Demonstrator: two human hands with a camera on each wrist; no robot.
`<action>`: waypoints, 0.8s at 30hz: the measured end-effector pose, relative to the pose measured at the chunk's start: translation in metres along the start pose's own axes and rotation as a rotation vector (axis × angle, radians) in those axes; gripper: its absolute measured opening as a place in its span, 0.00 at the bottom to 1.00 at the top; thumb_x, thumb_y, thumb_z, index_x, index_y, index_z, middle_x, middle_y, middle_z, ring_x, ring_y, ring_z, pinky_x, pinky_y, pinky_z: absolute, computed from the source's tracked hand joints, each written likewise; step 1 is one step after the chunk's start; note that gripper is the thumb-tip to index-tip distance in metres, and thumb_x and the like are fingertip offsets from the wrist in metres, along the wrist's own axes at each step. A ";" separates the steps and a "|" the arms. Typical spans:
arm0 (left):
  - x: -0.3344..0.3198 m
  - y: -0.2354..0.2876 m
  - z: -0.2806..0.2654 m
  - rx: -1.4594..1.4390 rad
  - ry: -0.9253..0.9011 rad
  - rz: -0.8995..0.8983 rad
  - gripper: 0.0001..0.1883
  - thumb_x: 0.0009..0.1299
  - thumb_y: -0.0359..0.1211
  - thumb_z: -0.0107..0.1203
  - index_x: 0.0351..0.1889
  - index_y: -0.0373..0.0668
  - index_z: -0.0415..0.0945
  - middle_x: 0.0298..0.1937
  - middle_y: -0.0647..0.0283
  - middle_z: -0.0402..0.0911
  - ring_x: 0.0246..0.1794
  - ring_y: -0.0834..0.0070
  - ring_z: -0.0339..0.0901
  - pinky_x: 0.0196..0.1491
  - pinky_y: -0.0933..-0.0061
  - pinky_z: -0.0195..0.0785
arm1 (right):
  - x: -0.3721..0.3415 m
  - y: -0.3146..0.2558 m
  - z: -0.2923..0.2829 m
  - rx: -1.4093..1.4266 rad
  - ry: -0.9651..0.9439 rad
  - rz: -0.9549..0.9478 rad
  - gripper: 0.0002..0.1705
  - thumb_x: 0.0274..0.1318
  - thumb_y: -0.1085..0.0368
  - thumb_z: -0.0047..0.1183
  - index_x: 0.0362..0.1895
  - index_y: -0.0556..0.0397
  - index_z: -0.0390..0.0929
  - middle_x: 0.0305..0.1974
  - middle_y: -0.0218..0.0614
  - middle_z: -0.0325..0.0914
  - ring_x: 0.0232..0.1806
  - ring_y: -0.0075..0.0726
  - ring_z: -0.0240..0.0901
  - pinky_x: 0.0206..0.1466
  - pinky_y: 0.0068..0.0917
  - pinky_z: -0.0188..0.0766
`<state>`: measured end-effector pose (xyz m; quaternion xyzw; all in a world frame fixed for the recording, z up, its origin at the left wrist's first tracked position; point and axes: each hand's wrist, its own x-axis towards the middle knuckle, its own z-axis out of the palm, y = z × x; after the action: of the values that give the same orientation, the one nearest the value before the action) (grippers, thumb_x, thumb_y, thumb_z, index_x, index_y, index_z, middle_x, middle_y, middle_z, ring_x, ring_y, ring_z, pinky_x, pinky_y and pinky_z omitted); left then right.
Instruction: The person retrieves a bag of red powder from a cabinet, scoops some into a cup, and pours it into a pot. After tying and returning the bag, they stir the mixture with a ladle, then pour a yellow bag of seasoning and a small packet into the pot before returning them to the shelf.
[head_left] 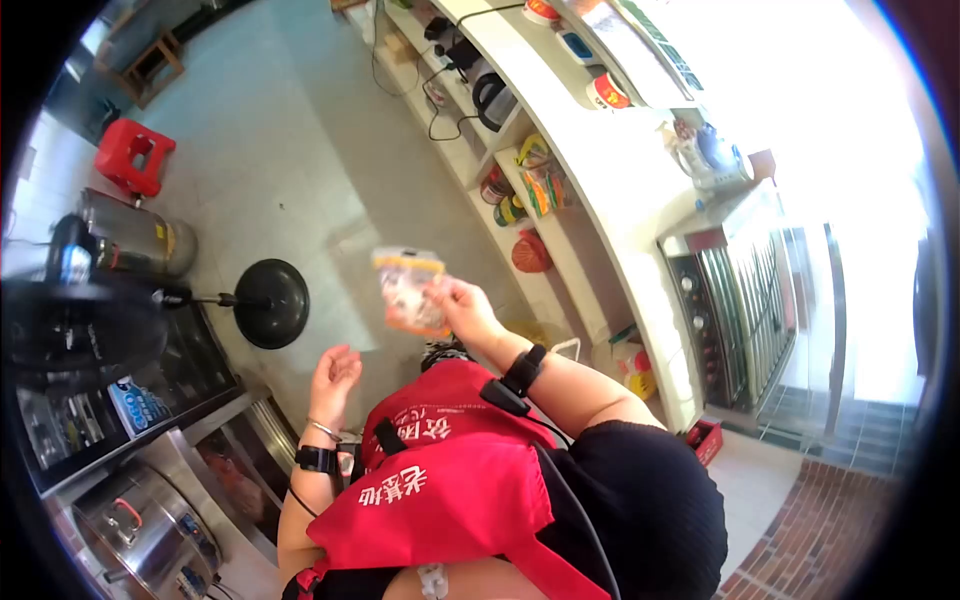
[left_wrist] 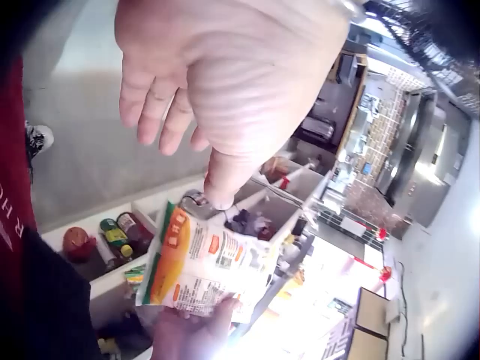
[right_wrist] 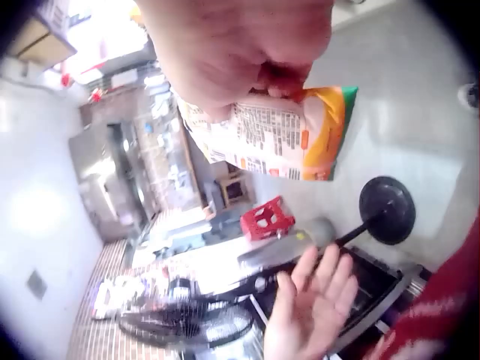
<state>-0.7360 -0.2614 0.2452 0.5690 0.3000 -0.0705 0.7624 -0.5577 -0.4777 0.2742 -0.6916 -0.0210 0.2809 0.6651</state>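
Note:
In the head view my right hand point(head_left: 468, 312) grips a printed plastic food packet point(head_left: 408, 290) by its edge, out in front of the red apron point(head_left: 440, 480). The right wrist view shows the packet point(right_wrist: 270, 135) with orange and green bands at one end and small print over its white back, its near side covered by my fingers. Apart from the packet, lower left in the head view, my left hand point(head_left: 335, 385) is raised with nothing in it. Its fingers point(left_wrist: 150, 112) look relaxed in the left wrist view, above the packet point(left_wrist: 199, 259).
A white shelf counter point(head_left: 600, 200) runs along the right, with bottles and bags on its shelves. Left of me are a fan's round black base point(head_left: 272, 304), a gas cylinder point(head_left: 140, 235), a red stool point(head_left: 135, 158) and a steel pot point(head_left: 150, 525).

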 end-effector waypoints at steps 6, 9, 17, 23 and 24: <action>0.046 -0.037 0.054 -0.021 0.068 -0.347 0.15 0.68 0.35 0.57 0.50 0.41 0.71 0.41 0.66 0.80 0.38 0.81 0.76 0.40 0.80 0.68 | 0.175 0.080 -0.145 -0.293 0.524 -0.069 0.14 0.63 0.58 0.50 0.39 0.56 0.79 0.32 0.27 0.78 0.33 0.21 0.69 0.36 0.22 0.67; 0.052 -0.047 0.060 0.005 0.183 -0.453 0.14 0.69 0.36 0.56 0.50 0.43 0.72 0.39 0.67 0.80 0.37 0.80 0.76 0.39 0.80 0.67 | 0.268 0.137 -0.202 -0.129 0.761 -0.095 0.19 0.65 0.55 0.44 0.32 0.58 0.76 0.27 0.31 0.75 0.30 0.22 0.68 0.32 0.24 0.66; 0.056 -0.078 0.034 0.105 0.388 -0.584 0.13 0.66 0.37 0.59 0.46 0.46 0.74 0.37 0.68 0.80 0.35 0.80 0.76 0.36 0.80 0.67 | 0.394 0.092 -0.248 -0.251 0.983 0.028 0.23 0.64 0.54 0.43 0.45 0.63 0.76 0.38 0.45 0.80 0.31 0.40 0.75 0.35 0.33 0.69; 0.063 -0.100 0.032 0.144 0.364 -0.477 0.11 0.65 0.31 0.59 0.44 0.41 0.74 0.33 0.68 0.79 0.32 0.81 0.75 0.37 0.80 0.68 | 0.480 0.151 -0.273 -0.426 0.959 -0.019 0.18 0.63 0.60 0.41 0.43 0.65 0.73 0.43 0.53 0.77 0.45 0.51 0.74 0.45 0.41 0.69; 0.063 -0.102 0.035 0.148 0.365 -0.489 0.11 0.65 0.31 0.59 0.44 0.41 0.74 0.33 0.68 0.79 0.32 0.81 0.75 0.37 0.80 0.68 | 0.489 0.164 -0.266 -0.604 1.006 -0.135 0.17 0.59 0.64 0.49 0.45 0.67 0.70 0.40 0.53 0.78 0.44 0.55 0.75 0.46 0.43 0.69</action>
<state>-0.7170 -0.3130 0.1332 0.5372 0.5540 -0.1701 0.6128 -0.0918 -0.5412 -0.0666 -0.8958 0.1741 -0.1430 0.3832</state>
